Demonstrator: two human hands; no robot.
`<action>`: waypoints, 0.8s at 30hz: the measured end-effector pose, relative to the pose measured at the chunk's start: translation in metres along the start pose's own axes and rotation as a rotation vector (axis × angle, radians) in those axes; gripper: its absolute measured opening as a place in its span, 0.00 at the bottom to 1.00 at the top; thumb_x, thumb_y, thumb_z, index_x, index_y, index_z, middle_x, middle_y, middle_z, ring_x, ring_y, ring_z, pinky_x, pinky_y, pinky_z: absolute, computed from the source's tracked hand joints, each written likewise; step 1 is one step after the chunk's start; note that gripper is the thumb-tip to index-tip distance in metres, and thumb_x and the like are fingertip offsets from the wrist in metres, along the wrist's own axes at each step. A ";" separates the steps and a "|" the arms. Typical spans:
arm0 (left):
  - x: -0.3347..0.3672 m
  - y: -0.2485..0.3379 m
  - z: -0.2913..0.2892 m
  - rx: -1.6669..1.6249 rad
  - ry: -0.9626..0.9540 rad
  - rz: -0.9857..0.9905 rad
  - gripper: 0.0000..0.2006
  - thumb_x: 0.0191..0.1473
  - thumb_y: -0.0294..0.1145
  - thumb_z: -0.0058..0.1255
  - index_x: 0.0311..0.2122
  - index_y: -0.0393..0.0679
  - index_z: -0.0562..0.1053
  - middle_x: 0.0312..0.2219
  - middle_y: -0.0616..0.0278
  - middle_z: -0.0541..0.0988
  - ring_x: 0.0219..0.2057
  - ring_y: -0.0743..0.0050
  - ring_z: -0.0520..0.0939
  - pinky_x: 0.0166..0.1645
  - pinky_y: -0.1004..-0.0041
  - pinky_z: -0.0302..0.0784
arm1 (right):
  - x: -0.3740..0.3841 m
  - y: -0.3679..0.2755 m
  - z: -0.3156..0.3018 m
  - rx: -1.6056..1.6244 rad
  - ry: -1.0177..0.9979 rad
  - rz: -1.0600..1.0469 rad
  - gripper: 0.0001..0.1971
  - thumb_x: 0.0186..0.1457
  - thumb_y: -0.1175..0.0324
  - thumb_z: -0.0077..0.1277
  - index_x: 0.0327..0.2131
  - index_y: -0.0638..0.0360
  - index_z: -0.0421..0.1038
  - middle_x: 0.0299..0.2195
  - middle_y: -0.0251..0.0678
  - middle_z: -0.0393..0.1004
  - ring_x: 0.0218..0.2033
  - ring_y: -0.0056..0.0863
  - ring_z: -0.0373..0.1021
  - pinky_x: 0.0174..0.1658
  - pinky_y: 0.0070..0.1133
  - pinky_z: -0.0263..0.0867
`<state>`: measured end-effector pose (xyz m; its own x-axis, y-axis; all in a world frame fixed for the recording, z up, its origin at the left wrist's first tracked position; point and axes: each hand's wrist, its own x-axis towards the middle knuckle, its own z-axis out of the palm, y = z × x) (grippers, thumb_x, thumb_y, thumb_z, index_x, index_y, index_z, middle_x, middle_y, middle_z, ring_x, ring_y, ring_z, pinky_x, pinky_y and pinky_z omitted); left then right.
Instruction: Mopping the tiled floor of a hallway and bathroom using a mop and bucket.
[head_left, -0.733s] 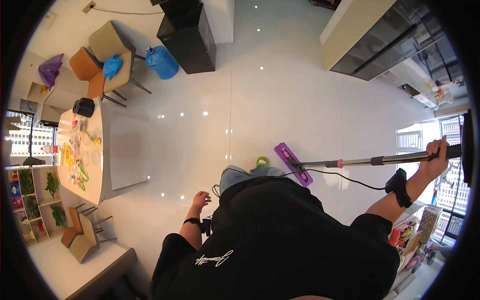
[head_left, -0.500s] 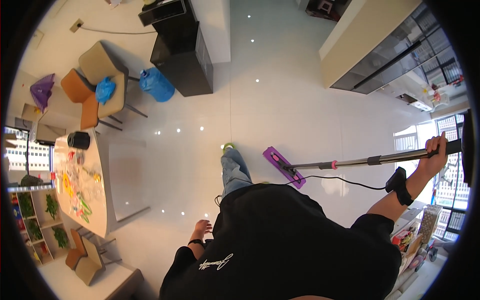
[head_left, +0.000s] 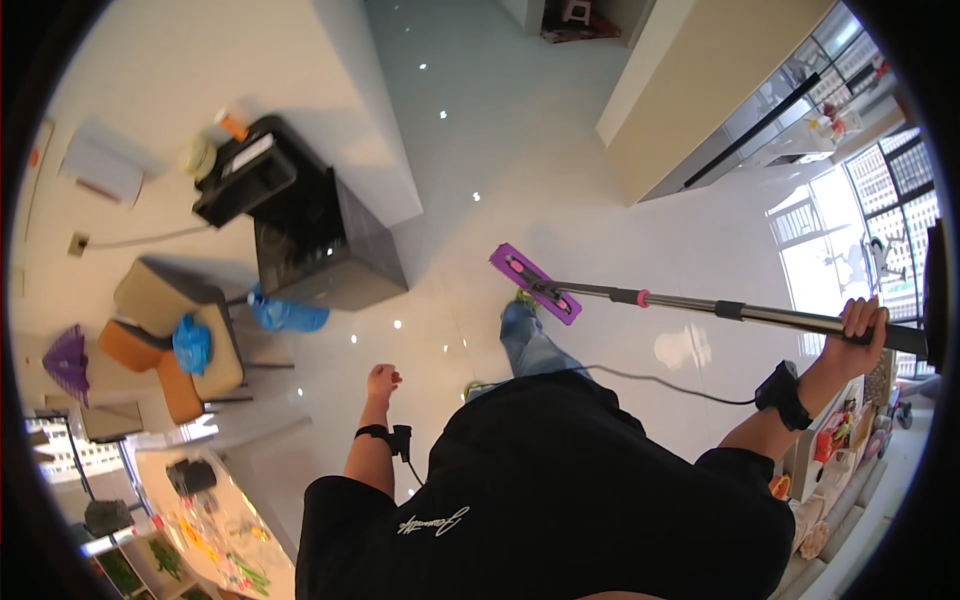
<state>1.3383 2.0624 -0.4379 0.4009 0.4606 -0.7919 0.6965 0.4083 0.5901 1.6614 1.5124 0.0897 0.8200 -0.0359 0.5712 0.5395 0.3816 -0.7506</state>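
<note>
One pale, glossy floor (head_left: 690, 245) bears a long mop (head_left: 690, 304), its purple head (head_left: 562, 307) ahead of the person. The right hand (head_left: 862, 325) grasps the mop near its upper end; the left hand (head_left: 383, 380) is free, fingers curled in. A green shoe (head_left: 525, 297) shows beside the purple head.

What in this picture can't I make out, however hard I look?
All in the head view:
Purple mop head: its underside, hidden beneath its top.
Mop handle: its upper end, lost at the dark right rim.
Right hand: its palm, hidden by fingers and handle.
Table: cut off at lower left; small things on it, too small to name.
</note>
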 end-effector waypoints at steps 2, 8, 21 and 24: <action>0.016 0.077 0.020 0.005 -0.011 0.101 0.08 0.48 0.36 0.45 0.31 0.43 0.68 0.21 0.66 0.74 0.22 0.76 0.75 0.27 0.75 0.69 | 0.021 0.028 0.005 0.040 -0.039 0.034 0.10 0.54 0.72 0.38 0.20 0.55 0.54 0.13 0.27 0.53 0.14 0.16 0.49 0.21 0.15 0.47; 0.073 0.145 0.050 0.156 -0.262 0.106 0.10 0.49 0.37 0.45 0.33 0.43 0.69 0.23 0.63 0.74 0.23 0.75 0.76 0.26 0.75 0.69 | 0.098 0.128 0.041 0.131 -0.175 0.203 0.11 0.53 0.72 0.41 0.20 0.53 0.52 0.11 0.23 0.51 0.11 0.13 0.48 0.19 0.14 0.48; 0.222 0.099 0.059 0.634 -0.364 -0.107 0.09 0.49 0.36 0.41 0.31 0.45 0.71 0.26 0.57 0.76 0.26 0.64 0.78 0.28 0.66 0.71 | 0.286 0.338 0.122 -0.351 0.395 0.118 0.09 0.47 0.74 0.50 0.20 0.58 0.61 0.11 0.26 0.54 0.12 0.15 0.51 0.18 0.15 0.48; 0.265 0.127 0.066 1.019 -0.473 0.294 0.09 0.49 0.36 0.41 0.30 0.44 0.72 0.26 0.55 0.76 0.27 0.61 0.78 0.29 0.64 0.71 | 0.326 0.377 0.151 -0.396 0.374 0.108 0.08 0.47 0.75 0.51 0.20 0.58 0.62 0.12 0.26 0.55 0.12 0.16 0.52 0.18 0.15 0.47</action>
<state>1.5724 2.1841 -0.5827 0.6596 0.0044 -0.7516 0.6096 -0.5881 0.5316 2.1033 1.7837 0.0432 0.8477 -0.3690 0.3812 0.4199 0.0277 -0.9071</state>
